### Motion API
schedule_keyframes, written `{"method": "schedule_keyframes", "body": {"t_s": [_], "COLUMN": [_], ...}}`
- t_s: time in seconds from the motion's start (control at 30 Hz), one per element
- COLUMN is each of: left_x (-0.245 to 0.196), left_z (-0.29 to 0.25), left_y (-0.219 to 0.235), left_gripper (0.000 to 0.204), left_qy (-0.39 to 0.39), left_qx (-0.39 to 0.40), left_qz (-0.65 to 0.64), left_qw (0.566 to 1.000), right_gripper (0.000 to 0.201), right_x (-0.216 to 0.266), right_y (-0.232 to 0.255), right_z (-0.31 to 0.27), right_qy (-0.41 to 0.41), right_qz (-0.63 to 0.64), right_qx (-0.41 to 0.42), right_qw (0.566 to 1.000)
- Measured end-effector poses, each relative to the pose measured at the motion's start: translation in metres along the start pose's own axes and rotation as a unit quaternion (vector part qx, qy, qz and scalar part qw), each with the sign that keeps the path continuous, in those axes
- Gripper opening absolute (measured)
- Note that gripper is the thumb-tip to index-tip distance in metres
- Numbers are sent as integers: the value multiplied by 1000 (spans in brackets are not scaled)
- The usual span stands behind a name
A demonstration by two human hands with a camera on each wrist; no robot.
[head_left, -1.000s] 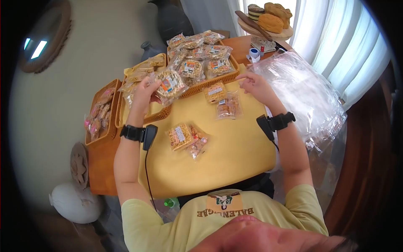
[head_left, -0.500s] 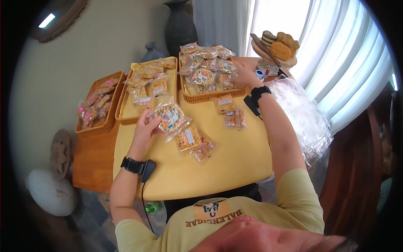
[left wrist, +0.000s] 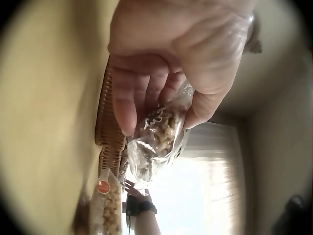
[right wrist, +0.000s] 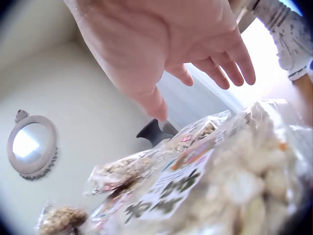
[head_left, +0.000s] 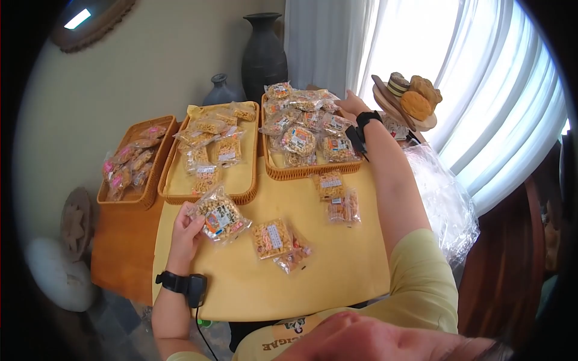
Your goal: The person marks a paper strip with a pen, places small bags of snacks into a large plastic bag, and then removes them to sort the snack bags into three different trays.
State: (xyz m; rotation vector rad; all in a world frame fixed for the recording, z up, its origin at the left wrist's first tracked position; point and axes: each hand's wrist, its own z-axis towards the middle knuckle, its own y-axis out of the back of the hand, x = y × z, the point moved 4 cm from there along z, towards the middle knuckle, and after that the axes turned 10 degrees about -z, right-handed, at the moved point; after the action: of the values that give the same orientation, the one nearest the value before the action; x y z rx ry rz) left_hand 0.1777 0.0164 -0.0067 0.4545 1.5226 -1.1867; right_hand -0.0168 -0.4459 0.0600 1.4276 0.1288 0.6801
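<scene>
My left hand (head_left: 185,237) pinches the edge of a clear-wrapped puffed-grain snack packet (head_left: 219,218) with a printed label, held over the yellow tabletop (head_left: 343,259). In the left wrist view, thumb and fingers grip the packet (left wrist: 164,132) at its wrapper. Reaching to the far right corner of the right wicker basket (head_left: 307,174), my right hand (head_left: 352,103) is partly cut off by its wrist strap. The right wrist view shows that hand (right wrist: 166,39) with fingers extended and apart, just above the piled snack packets (right wrist: 166,191), and nothing in its grasp.
A middle basket (head_left: 253,194) and a left basket (head_left: 158,174) hold more packets. Two packets (head_left: 272,238) overlap at the table's centre, two others (head_left: 330,186) before the right basket. Clear plastic bags (head_left: 445,204) lie on the right. Dark vases (head_left: 265,60) and a bread board (head_left: 427,123) stand behind.
My right hand has moved from beside the right basket's front corner to its far right corner. The left hand has drawn the packet back from the baskets towards the body. The head view has shifted.
</scene>
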Motion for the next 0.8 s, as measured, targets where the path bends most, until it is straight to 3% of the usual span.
{"method": "schedule_keyframes", "body": {"t_s": [0.1, 0.17, 0.23, 0.33, 0.37, 0.43, 0.53, 0.67, 0.8], "left_x": [0, -2, -2, 1, 1, 4, 3, 2, 3], "left_z": [1, 0, 1, 1, 1, 0, 2, 3, 3], "left_y": [-2, -6, -7, -2, 1, 4, 1, -2, -1], "left_gripper": [14, 15, 16, 17, 17, 17, 17, 18, 19], "left_qy": [-6, 5, 14, 7, 8, 18, 5, 10, 8], "left_qx": [-7, -9, -17, -18, -21, -9, -13, -13, -9], "left_qz": [-9, -15, -10, -2, -3, -6, 1, 10, 6], "left_qw": [1000, 1000, 1000, 1000, 1000, 1000, 1000, 1000, 1000], "right_gripper": [63, 61, 59, 89, 89, 84, 75, 57, 52], "right_x": [-1, -1, -8, -7, -6, -6, -6, -21, -19], "right_y": [0, -3, -12, -22, -24, -24, -17, -22, -15], "right_z": [8, 5, 14, 29, 27, 22, 18, 43, 35], "right_qy": [-55, -71, -85, -1, 0, 0, -56, -63, -61], "right_qz": [-36, 71, 90, 34, 33, 195, 212, 202, 289], "right_qx": [-3, 53, 40, 185, 188, 162, 100, 15, 85], "right_qw": [998, 994, 992, 982, 982, 967, 971, 977, 952]}}
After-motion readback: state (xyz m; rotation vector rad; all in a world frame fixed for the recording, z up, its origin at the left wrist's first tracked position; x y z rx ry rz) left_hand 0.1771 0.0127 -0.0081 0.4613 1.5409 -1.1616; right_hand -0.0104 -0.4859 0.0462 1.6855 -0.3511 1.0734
